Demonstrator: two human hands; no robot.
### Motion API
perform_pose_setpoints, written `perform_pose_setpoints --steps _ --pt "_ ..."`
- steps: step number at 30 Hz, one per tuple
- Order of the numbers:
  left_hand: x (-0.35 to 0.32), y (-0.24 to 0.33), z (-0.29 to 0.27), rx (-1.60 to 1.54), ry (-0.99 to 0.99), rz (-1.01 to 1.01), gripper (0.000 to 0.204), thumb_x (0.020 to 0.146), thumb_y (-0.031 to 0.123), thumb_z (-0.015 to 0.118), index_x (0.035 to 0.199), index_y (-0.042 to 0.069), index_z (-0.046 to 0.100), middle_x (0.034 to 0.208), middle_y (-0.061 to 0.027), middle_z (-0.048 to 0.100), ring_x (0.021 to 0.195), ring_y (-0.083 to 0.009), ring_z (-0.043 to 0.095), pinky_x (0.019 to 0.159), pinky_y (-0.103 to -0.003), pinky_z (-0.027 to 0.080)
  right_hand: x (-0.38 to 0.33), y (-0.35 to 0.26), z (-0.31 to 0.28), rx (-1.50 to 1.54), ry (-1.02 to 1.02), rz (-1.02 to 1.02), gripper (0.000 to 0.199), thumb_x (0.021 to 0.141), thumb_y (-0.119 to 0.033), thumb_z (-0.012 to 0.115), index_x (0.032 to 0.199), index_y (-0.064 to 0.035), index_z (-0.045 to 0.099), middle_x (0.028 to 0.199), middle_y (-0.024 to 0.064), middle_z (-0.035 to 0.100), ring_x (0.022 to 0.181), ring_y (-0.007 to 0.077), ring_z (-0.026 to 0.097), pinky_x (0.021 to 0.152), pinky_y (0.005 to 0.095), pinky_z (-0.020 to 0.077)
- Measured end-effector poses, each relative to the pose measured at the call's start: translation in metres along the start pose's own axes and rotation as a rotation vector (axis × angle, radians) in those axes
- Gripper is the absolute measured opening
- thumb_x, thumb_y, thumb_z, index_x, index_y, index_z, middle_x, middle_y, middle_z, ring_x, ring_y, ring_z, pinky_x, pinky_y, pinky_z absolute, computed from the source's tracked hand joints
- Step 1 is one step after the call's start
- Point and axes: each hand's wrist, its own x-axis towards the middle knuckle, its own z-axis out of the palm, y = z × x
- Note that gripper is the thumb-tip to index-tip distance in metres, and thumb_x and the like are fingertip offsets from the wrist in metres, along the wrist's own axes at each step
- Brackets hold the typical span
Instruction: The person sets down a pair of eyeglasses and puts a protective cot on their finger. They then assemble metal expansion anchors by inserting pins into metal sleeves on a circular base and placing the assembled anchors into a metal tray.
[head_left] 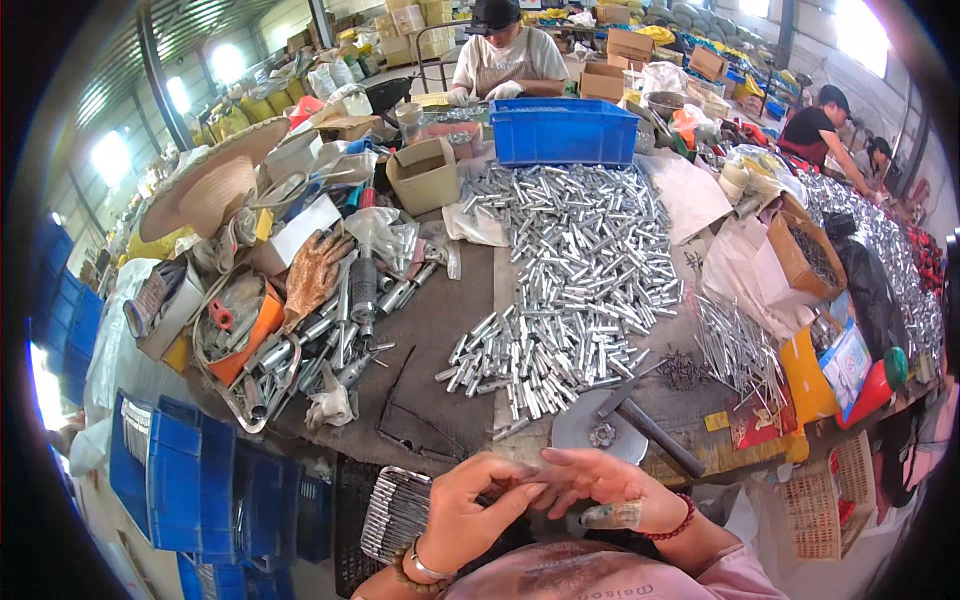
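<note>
My left hand (468,505) is in front of my body, thumb and fingers pinched together; anything between them is too small or hidden to make out. My right hand (615,485) meets it from the right, fingers stretched loosely toward the left fingertips, with a grey-green wrap (612,515) on its thumb. Just beyond my hands, on the bench, lies a round grey metal disc (570,428) with a hammer (658,438) across its right side. Further back spreads a large pile of short silver metal tubes (575,270).
A blue bin (563,135) stands behind the pile, near a gloved person (508,65). Left are dark-framed glasses (395,430), an orange-brown glove (316,275) and tools. Thin metal rods (738,345) and small dark screws (682,370) lie right. A rack of metal parts (395,515) sits beside my left wrist.
</note>
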Motion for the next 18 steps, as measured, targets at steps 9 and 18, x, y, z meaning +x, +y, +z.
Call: perform_pose_setpoints --steps 9,18 --pt "0.011 -0.015 -0.004 -0.182 -0.038 -0.090 0.013 0.098 -0.001 0.074 0.110 -0.006 0.071 0.106 -0.0110 0.073 0.089 -0.0146 0.072 0.078 -0.028 0.060 0.009 0.009 -0.022 0.054 -0.014 -0.029 0.091 0.102 -0.049 0.070 0.169 -0.0051 0.028 0.158 0.0207 0.052 0.134 0.0273 0.059 0.110 0.0425 0.0472" --pt "0.017 -0.017 0.004 0.023 0.011 0.052 0.018 0.092 -0.003 0.079 0.108 -0.004 0.072 0.107 -0.0106 0.073 0.092 -0.0136 0.074 0.077 -0.026 0.060 0.010 0.006 -0.014 -0.132 0.091 0.015 0.101 0.100 -0.070 0.060 0.169 -0.0044 0.027 0.156 0.0290 0.052 0.132 0.0332 0.062 0.106 0.0448 0.0515"
